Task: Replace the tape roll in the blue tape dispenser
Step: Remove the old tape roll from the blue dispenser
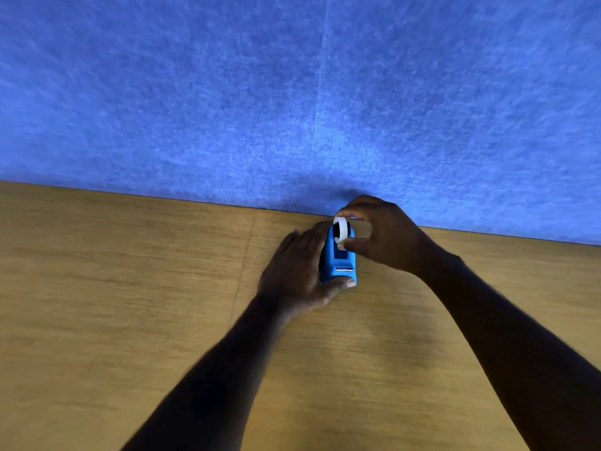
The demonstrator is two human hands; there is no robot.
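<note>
The blue tape dispenser [338,265] stands on the wooden table [130,288] close to the blue wall, its metal cutter end toward me. My left hand [294,271] wraps its left side, thumb across the near end. My right hand [380,232] pinches a white tape roll [340,230] between thumb and fingers at the dispenser's far, top end. The roll stands on edge, partly inside the dispenser's cradle; a black hub shows beside it. How deep the roll sits is hidden by my fingers.
A blue felt wall panel [292,92] rises straight behind the table's far edge, just past the dispenser. A seam [245,258] runs across the tabletop to the left of my left hand.
</note>
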